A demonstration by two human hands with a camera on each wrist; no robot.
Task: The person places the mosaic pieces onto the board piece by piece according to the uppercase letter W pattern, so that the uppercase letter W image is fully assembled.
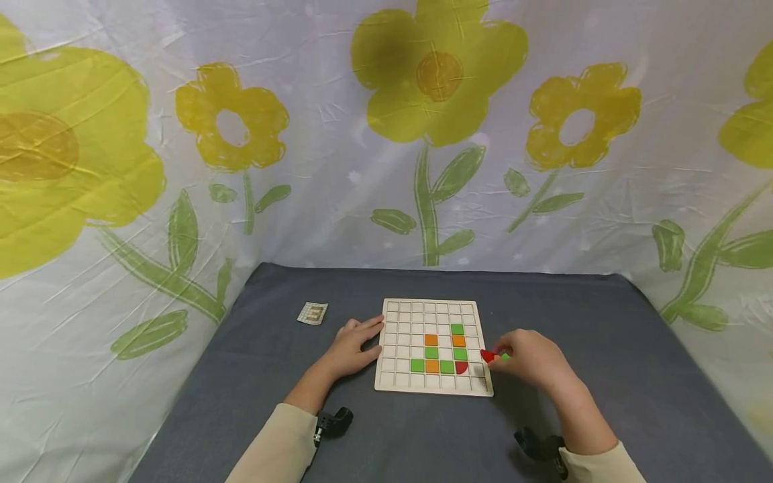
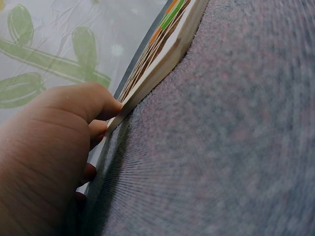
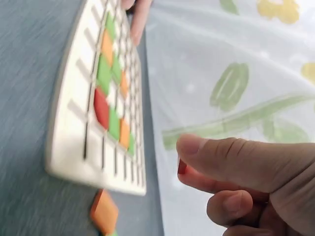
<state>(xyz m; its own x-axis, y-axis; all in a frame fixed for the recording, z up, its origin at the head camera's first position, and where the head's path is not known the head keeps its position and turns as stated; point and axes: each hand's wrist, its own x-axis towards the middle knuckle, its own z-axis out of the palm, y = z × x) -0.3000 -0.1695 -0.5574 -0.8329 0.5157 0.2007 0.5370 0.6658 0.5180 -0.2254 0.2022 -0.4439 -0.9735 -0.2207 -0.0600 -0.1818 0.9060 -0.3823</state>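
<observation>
A pale wooden grid board lies on the dark cloth, with green, orange and red tiles set in several of its cells. My left hand rests beside the board's left edge, fingers extended and fingertips touching it. Over the right edge, my right hand pinches a small red tile between thumb and index finger. A red tile with a rounded corner sits in the lower right part of the pattern. Off the board, near the right hand, lies an orange tile, with a bit of green beside it.
A small card printed with a grid pattern lies to the left, beyond the left hand. Dark cloth covers the table. Behind it hangs a white curtain with yellow flowers.
</observation>
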